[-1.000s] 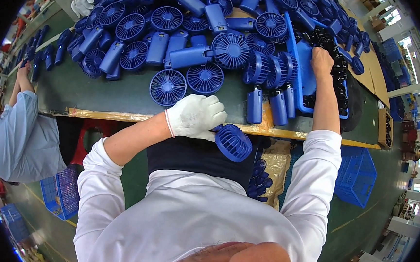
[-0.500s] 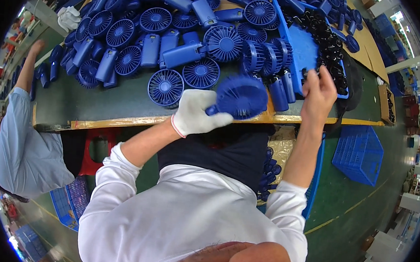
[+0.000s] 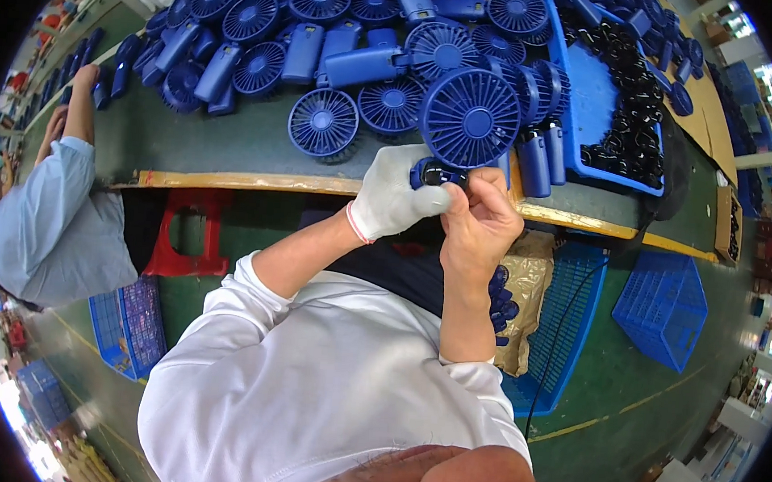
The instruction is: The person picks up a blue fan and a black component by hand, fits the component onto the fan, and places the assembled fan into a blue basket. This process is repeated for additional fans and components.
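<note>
gloved left hand (image 3: pixel 395 199) grips blue handheld fan (image 3: pixel 469 120) by its handle | bare right hand (image 3: pixel 483 219) pinches what looks like a small black part at the handle | above workbench front edge (image 3: pixel 229 179)

A round blue fan of matt moulded plastic (image 3: pixel 469 121) is gripped by a left hand (image 3: pixel 395 197) covered in a white knitted cloth glove. Glossy black plastic parts (image 3: pixel 633 106) are heaped in a smooth blue plastic tray (image 3: pixel 594 85). The green matt table top (image 3: pixel 223 144) is edged with worn yellow-painted wood.
</note>
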Action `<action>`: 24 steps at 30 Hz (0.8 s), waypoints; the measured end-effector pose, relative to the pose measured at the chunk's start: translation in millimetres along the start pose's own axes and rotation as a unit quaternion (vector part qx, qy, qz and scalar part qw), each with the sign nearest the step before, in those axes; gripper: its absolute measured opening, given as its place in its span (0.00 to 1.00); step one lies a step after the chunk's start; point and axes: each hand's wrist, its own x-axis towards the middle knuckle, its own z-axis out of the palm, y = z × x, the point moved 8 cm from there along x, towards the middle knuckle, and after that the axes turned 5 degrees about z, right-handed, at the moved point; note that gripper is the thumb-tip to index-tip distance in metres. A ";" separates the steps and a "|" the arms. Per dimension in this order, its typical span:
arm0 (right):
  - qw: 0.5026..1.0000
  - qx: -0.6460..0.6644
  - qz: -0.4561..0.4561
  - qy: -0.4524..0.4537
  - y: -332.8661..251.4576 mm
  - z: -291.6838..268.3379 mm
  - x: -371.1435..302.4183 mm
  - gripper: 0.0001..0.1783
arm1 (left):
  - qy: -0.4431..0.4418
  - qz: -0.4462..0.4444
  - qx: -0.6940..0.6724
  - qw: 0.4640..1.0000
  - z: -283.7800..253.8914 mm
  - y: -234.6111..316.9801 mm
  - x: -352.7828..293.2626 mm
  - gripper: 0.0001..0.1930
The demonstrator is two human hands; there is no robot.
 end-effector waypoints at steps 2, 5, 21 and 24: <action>1.000 0.016 0.022 -0.003 7.0 1.1 -0.1 0.06 | 0.022 -0.008 0.062 0.998 -5.7 7.4 -0.8 0.19; 0.998 0.038 0.046 -0.004 10.8 2.7 -2.4 0.12 | 0.037 -0.018 0.097 0.994 -13.3 9.5 -8.5 0.17; 0.987 -0.113 0.028 -0.113 15.5 31.4 -0.6 0.17 | 0.158 0.030 0.023 0.987 -7.4 -22.0 -48.3 0.17; 0.910 -0.337 -0.223 -0.092 -44.2 42.4 6.4 0.17 | 0.148 0.191 0.288 0.927 6.5 12.7 -38.0 0.24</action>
